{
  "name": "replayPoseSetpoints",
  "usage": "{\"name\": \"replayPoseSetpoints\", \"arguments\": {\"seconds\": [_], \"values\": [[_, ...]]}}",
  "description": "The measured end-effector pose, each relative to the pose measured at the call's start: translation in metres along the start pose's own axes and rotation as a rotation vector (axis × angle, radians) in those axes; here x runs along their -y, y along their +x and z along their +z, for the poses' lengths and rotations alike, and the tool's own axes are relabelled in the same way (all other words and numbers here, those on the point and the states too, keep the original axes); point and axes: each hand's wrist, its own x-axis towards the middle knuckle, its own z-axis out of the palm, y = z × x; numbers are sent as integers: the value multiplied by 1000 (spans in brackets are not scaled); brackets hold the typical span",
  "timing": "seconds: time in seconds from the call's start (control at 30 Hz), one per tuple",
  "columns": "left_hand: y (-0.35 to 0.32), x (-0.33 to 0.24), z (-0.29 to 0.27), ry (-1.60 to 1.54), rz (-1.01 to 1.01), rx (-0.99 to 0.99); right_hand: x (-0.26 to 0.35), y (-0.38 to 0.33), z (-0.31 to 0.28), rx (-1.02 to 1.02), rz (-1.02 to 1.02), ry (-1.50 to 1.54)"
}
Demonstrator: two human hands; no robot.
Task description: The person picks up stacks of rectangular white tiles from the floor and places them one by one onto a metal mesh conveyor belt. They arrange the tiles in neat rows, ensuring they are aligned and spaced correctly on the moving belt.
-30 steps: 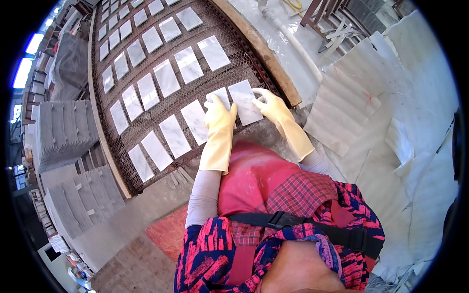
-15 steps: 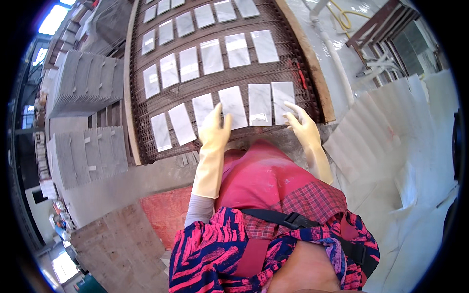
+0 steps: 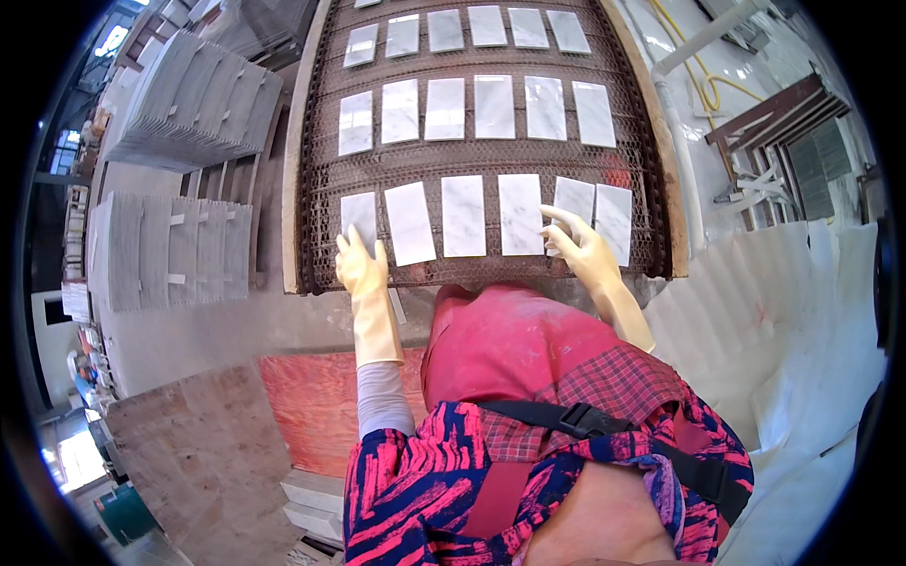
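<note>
At the near edge of the mesh conveyor belt, both gloved hands are well apart with fingers spread flat, clamped on nothing. Left hand rests on the leftmost white tile of the near row; right hand touches the tilted tile second from the right. Stacks of grey tiles stand left of the belt.

You wear long cream rubber gloves on your left hand and right hand, a pale grey sleeve above the left cuff. A pink apron covers red plaid, a navy-and-pink streaked top, and a black buckled strap crosses toward 4 o'clock.
</note>
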Motion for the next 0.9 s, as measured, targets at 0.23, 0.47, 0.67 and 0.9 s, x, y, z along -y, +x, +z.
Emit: {"name": "replayPoseSetpoints", "arguments": {"seconds": [0.23,0.47,0.67,0.9], "values": [[-10,10,3,61,-4,-103,31,3,29,80,-35,-75],[-19,19,3,20,4,-71,21,-12,30,97,72,-97],[-31,-54,-28,-175,138,-29,-8,-16,32,74,31,-92],[-26,-108,8,-46,172,-15,-20,-20,38,116,-59,-107]]}}
